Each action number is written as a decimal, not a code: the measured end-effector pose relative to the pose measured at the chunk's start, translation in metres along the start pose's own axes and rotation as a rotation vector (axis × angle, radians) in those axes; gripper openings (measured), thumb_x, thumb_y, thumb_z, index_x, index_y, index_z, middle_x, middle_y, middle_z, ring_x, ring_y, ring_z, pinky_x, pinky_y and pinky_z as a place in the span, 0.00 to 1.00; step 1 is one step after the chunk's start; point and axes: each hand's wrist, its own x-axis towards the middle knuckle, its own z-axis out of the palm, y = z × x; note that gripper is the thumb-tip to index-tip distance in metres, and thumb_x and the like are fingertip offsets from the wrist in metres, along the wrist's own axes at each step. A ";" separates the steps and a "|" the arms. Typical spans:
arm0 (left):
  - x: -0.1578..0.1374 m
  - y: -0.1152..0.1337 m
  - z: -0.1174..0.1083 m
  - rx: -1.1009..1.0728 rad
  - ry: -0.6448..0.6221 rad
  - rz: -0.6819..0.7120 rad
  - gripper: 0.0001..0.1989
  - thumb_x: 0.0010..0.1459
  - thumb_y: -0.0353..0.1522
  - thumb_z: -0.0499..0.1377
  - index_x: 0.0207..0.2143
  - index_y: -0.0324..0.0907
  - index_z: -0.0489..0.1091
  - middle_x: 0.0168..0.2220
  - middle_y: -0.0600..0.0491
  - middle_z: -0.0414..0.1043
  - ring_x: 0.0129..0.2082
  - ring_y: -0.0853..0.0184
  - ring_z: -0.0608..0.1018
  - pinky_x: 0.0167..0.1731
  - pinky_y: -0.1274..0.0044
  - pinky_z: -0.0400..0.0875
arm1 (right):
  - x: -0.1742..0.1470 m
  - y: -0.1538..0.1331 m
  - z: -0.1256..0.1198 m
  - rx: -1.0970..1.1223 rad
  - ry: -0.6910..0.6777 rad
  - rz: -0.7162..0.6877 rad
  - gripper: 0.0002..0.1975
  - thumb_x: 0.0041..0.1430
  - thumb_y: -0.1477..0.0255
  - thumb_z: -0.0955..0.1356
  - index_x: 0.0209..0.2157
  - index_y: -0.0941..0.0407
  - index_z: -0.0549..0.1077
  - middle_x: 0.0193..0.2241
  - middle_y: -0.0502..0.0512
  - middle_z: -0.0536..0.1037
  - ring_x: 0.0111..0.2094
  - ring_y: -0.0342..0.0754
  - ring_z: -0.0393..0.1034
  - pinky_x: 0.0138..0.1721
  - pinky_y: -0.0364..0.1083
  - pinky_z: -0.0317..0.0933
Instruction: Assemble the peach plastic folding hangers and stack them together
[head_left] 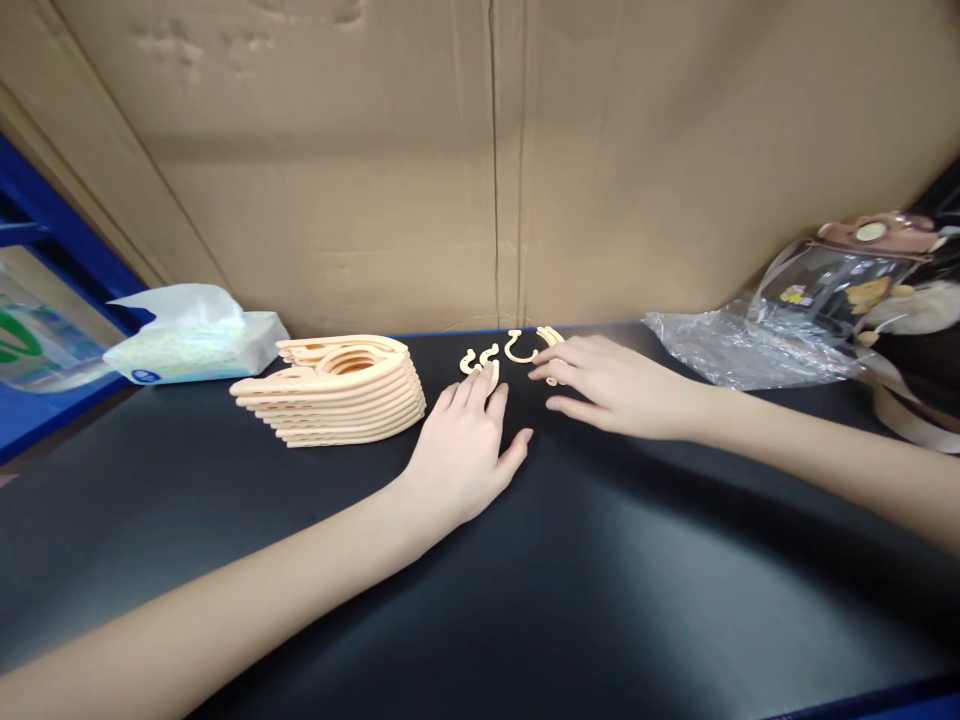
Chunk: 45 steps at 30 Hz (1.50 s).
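Several loose cream plastic hooks (519,350) lie near the back edge of the black table. My left hand (466,440) reaches over them, fingertips touching or just above the nearest hooks (489,362), thumb spread away. Farther right, my right hand (589,385) is palm down with its fingers apart, over more hooks (551,337) that its fingers partly cover. Neither hand visibly grips anything. Left of my left hand stands a neat stack of cream plastic hanger bodies (345,395), each with a rounded loop opening.
A tissue pack (206,345) sits at the back left beside a blue frame (60,215). At the back right are crumpled clear plastic (735,345) and a transparent bottle (840,280) with a brown lid and a strap. A cardboard wall (360,190) rises behind the black table (525,600).
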 end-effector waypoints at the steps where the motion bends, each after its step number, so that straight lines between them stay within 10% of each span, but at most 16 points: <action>1: 0.001 -0.001 0.001 -0.005 -0.028 -0.006 0.27 0.65 0.40 0.48 0.56 0.27 0.63 0.61 0.33 0.58 0.60 0.49 0.64 0.56 0.60 0.61 | 0.008 0.006 0.002 -0.021 -0.001 -0.002 0.18 0.65 0.67 0.60 0.50 0.62 0.70 0.50 0.65 0.72 0.50 0.58 0.66 0.50 0.57 0.60; 9: 0.000 -0.001 -0.004 -0.043 -0.117 -0.021 0.27 0.65 0.41 0.48 0.57 0.28 0.63 0.57 0.37 0.65 0.57 0.52 0.68 0.57 0.63 0.61 | 0.044 0.021 0.027 -0.035 -0.028 0.014 0.15 0.65 0.70 0.61 0.47 0.62 0.72 0.44 0.63 0.77 0.45 0.55 0.70 0.47 0.55 0.60; 24: -0.031 -0.010 -0.017 -0.001 0.065 0.151 0.10 0.61 0.26 0.54 0.42 0.36 0.73 0.34 0.49 0.76 0.32 0.60 0.77 0.31 0.70 0.71 | -0.022 -0.031 0.008 0.105 0.053 -0.027 0.14 0.65 0.70 0.61 0.45 0.61 0.74 0.44 0.59 0.76 0.46 0.52 0.68 0.50 0.53 0.61; 35: -0.032 -0.018 -0.014 -0.108 0.136 0.225 0.08 0.63 0.25 0.53 0.38 0.37 0.72 0.33 0.52 0.74 0.31 0.63 0.74 0.31 0.72 0.68 | -0.036 -0.033 0.011 0.080 0.168 -0.012 0.12 0.66 0.72 0.61 0.38 0.59 0.75 0.35 0.54 0.79 0.39 0.48 0.70 0.52 0.54 0.58; 45: -0.038 -0.018 -0.011 -0.406 0.063 0.169 0.10 0.63 0.24 0.51 0.41 0.43 0.70 0.43 0.54 0.71 0.41 0.66 0.73 0.40 0.74 0.69 | -0.040 -0.043 0.017 0.095 0.080 -0.088 0.23 0.67 0.65 0.60 0.59 0.61 0.63 0.60 0.62 0.65 0.59 0.53 0.60 0.57 0.55 0.58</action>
